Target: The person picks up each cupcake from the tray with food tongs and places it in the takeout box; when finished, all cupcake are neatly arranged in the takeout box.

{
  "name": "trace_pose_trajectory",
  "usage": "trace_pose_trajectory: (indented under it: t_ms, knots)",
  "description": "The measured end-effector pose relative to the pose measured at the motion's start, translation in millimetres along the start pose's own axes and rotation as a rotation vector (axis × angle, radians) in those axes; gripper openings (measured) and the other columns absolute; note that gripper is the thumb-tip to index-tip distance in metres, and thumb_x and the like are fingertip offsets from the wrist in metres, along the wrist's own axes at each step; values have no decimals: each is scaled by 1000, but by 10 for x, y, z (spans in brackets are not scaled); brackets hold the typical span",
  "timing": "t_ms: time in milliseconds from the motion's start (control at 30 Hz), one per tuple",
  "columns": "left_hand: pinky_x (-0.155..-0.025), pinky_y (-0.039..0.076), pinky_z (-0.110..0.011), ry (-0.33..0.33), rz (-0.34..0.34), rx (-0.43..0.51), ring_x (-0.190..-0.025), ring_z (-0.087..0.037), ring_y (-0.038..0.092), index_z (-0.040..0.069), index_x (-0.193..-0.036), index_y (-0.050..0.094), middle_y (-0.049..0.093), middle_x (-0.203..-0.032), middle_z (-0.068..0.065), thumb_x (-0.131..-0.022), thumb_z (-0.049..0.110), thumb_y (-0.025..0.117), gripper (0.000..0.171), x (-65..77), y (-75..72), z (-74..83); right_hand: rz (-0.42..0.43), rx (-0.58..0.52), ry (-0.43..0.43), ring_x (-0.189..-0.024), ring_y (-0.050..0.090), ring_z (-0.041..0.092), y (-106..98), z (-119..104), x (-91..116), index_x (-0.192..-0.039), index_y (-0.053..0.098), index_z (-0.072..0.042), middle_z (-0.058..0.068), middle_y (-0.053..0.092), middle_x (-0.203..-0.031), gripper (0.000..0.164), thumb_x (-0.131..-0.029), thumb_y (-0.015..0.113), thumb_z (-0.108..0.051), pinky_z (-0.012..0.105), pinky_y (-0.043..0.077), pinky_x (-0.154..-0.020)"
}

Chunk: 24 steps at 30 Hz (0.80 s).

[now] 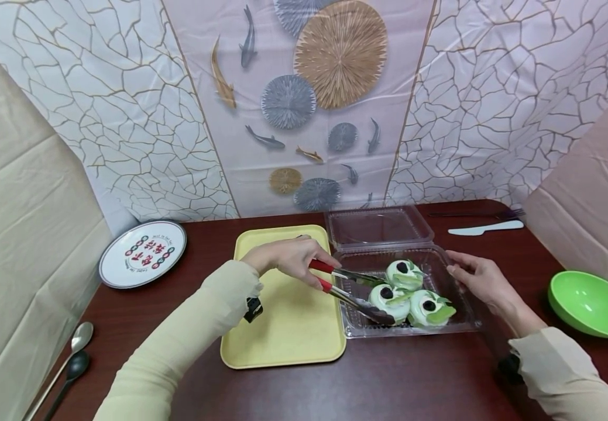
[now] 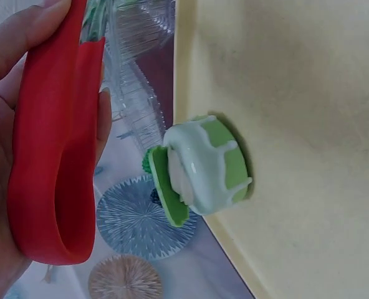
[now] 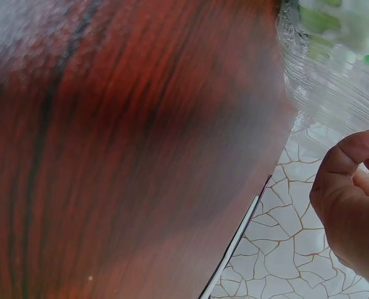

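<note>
My left hand [image 1: 295,257] grips a pair of tongs by its red handles [image 2: 47,156]. The tongs' dark tips [image 1: 380,316] reach into a clear plastic container [image 1: 356,333], spread on either side of the front-left cupcake [image 1: 390,301]. Two more green-and-white cupcakes, one behind [image 1: 404,275] and one at the right [image 1: 430,310], sit there, each topped with a dark berry and green slice. My right hand [image 1: 485,280] pinches the container's right rim. Another cupcake [image 2: 215,165] rests on the yellow tray [image 1: 282,345]; my left hand hides it in the head view.
The container's lid [image 1: 377,228] lies folded back. A white plate [image 1: 124,278] and two spoons [image 1: 77,365] are at the left. At the right are a green bowl [image 1: 593,304], a white knife [image 1: 485,228] and a dark fork [image 1: 509,214]. Patterned cloth hangs behind the table.
</note>
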<state>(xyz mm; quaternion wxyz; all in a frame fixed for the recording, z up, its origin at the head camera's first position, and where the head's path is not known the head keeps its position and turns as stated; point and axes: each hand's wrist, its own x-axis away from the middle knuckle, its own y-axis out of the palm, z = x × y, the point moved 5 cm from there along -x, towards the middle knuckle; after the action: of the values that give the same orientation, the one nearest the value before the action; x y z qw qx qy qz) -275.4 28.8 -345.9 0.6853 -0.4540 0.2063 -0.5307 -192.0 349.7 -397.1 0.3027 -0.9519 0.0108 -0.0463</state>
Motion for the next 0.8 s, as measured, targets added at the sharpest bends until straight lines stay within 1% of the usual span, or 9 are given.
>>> trace_pose_trajectory:
  t_ms: [100,200,333,433,533,567,667,700,800]
  knots:
    - [-52,25,-17,0,-16,-9,-51,-2,23,11,-131,64,45,-55,12,-79,18,78,54,-24,-13,11,3,1,-3,-60,48,7,-3,4,0,-146,34,11,-3,51,-80,50,-103,46,-12,25,45,-57]
    - [-54,26,-17,9,-32,-9,-53,-2,24,10,-131,64,40,-54,10,-79,18,77,55,-39,-24,24,7,4,-4,-60,48,7,-3,9,-5,-146,34,11,-3,51,-80,50,-103,46,-12,25,45,-57]
    - [-55,26,-16,16,-54,4,-53,-2,25,7,-131,63,47,-58,10,-79,17,77,54,-53,-39,42,7,13,1,-60,48,7,4,18,-13,-146,34,11,-2,52,-81,50,-103,46,-13,25,44,-57]
    - [-56,26,-17,16,-65,2,-54,-2,25,6,-130,63,61,-68,6,-79,16,77,54,-63,-54,53,7,15,2,-60,48,7,7,21,-17,-146,34,11,-1,53,-81,50,-103,46,-12,25,45,-57]
    - [-56,25,-18,5,-77,2,-54,-3,22,6,-130,63,72,-80,-6,-80,15,77,53,-78,-65,56,7,14,-1,-60,48,8,7,18,-20,-146,34,11,-1,53,-81,50,-103,46,-12,25,45,-57]
    - [-57,25,-18,0,-80,0,-54,-4,22,6,-130,63,75,-90,-8,-80,15,77,53,-84,-69,58,5,15,-1,-60,48,8,8,16,-20,-146,34,11,-1,52,-81,50,-103,46,-12,25,44,-57]
    - [-59,28,-17,-11,-86,-7,-55,-4,24,7,-131,63,75,-107,-12,-80,16,77,54,-108,-75,66,3,13,-1,-60,48,8,9,14,-23,-146,34,11,-1,52,-80,50,-103,45,-12,26,45,-57]
    - [-60,28,-17,-13,-88,-15,-55,-4,24,7,-131,63,75,-103,-12,-80,17,78,54,-115,-75,71,4,12,0,-60,48,8,8,14,-24,-146,34,11,-1,53,-80,50,-103,45,-11,26,45,-57]
    - [-63,31,-16,-9,-88,-22,-56,-3,28,8,-132,63,73,-114,-9,-80,19,78,55,-140,-64,88,5,10,3,-60,48,8,7,14,-29,-146,34,11,-2,53,-80,50,-103,46,-12,26,45,-57]
